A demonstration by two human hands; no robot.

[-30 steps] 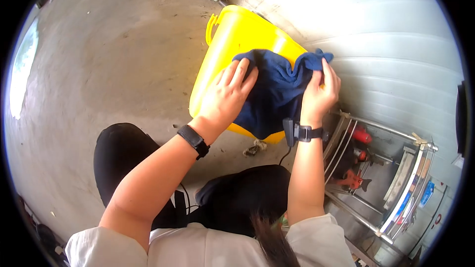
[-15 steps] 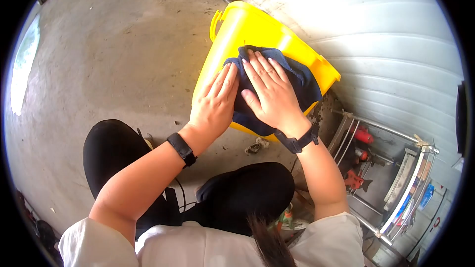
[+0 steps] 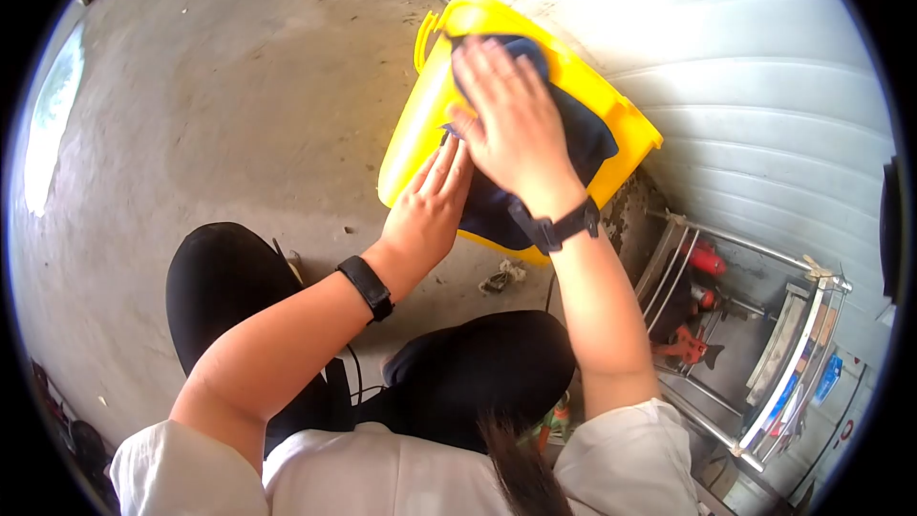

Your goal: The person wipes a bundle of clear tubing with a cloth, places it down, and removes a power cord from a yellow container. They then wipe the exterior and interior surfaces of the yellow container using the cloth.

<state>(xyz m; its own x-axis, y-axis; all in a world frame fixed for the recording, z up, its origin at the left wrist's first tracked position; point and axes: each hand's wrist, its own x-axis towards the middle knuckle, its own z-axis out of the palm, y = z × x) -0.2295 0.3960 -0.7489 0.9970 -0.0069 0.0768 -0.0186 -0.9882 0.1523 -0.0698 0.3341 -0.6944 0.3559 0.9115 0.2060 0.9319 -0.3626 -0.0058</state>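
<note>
A yellow plastic bin lies on the concrete floor with a dark blue cloth spread over its upward side. My right hand rests flat on the upper part of the cloth, its fingers stretched out and slightly blurred. Lower and to the left, my left hand lies with straight fingers against the bin's side and the cloth's left edge. The right palm hides part of the cloth, and the two hands are close together. A dark band is on each wrist.
On the right stands a metal rack holding red tools and other items, beside a pale ribbed wall. A small crumpled scrap lies on the floor below the bin. My bent knees are near the bottom.
My right hand has gone from the cloth's right corner onto its middle, then up toward the bin's upper end, pushing cloth along. My left hand has shifted slightly down and right.
</note>
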